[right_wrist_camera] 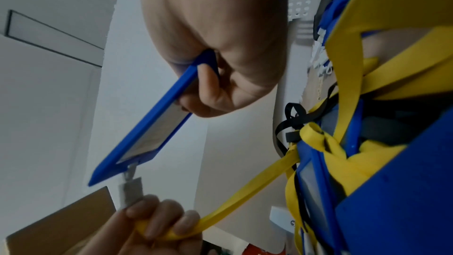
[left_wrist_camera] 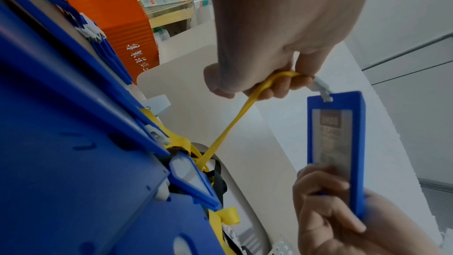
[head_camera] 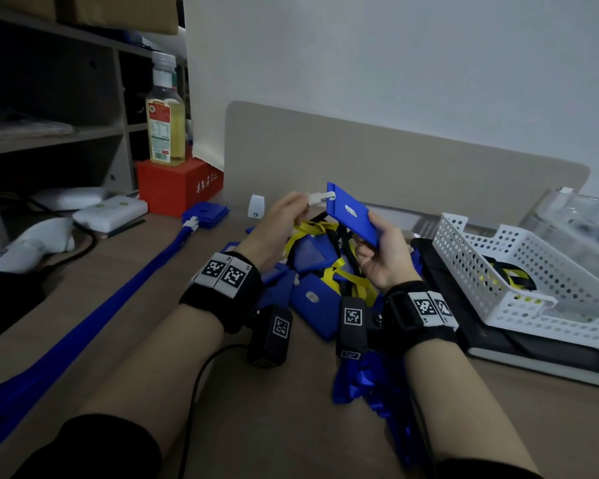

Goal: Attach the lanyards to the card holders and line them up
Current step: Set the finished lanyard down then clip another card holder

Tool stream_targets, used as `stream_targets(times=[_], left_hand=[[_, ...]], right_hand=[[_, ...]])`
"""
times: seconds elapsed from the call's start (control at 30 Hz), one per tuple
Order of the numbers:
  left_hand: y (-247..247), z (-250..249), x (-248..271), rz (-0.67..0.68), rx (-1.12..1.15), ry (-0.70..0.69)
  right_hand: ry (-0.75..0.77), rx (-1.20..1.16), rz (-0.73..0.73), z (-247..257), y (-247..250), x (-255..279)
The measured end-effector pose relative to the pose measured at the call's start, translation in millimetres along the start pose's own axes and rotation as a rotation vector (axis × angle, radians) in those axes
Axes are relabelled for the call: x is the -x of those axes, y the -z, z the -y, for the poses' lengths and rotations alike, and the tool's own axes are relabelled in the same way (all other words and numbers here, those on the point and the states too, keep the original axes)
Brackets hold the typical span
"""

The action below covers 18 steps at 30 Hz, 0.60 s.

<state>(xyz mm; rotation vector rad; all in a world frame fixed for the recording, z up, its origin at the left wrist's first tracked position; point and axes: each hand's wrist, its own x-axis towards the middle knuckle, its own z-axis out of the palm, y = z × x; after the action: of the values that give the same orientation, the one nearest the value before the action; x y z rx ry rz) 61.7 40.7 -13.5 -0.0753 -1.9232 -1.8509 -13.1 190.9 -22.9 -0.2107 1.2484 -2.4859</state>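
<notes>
Desk (head_camera: 125, 340), wood top, beige divider along the far edge. White perforated basket (head_camera: 519, 316) to the right; blue pile of card holders (head_camera: 312, 299) with yellow and black straps in the middle, directly under my hands. One finished blue lanyard (head_camera: 94, 312) runs along the left, its holder at the far end.

Both hands raised above the pile, in free air. My right hand (head_camera: 381, 261) grips the blue card holder (head_camera: 355, 212) by its near end, thumb on one face and fingers curled on the other. Long axis of the holder runs from my right hand away and to the left, slot end farthest from me.

My left hand (head_camera: 277, 219) is closed on the yellow lanyard (left_wrist_camera: 235, 121), fingers (right_wrist_camera: 157, 218) curled round the strap and pinching the white clip (head_camera: 320, 198). The clip lies just left of the slot end, hook apparently already through the slot; whether it is latched I cannot tell.

Judgement: left hand is the nearer one for seating the clip. The strap trails down into the tangle and may drag other holders when lifted. Open room for lining up lies left, beside the blue lanyard.
</notes>
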Motion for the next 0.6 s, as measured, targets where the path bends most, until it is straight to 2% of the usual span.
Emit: stream_targets(times=[0.17, 0.23, 0.3, 0.43, 0.6], left_hand=[[-2, 2, -1, 0.087, 0.010, 0.033], [-5, 0, 1, 0.083, 0.045, 0.040], [-7, -5, 4, 0.076, 0.099, 0.011], [-9, -10, 8, 0.059, 0.062, -0.060], [-6, -11, 7, 0.033, -0.109, -0.194]], right_hand=[[-0.003, 0.005, 0.014, 2, -1, 2], [-0.005, 0.041, 0.025, 3, -3, 3], [-0.013, 0.087, 0.032, 2, -4, 5], [-0.039, 0.100, 0.036, 1, -6, 5], [-0.077, 0.103, 0.006, 5, -4, 5]])
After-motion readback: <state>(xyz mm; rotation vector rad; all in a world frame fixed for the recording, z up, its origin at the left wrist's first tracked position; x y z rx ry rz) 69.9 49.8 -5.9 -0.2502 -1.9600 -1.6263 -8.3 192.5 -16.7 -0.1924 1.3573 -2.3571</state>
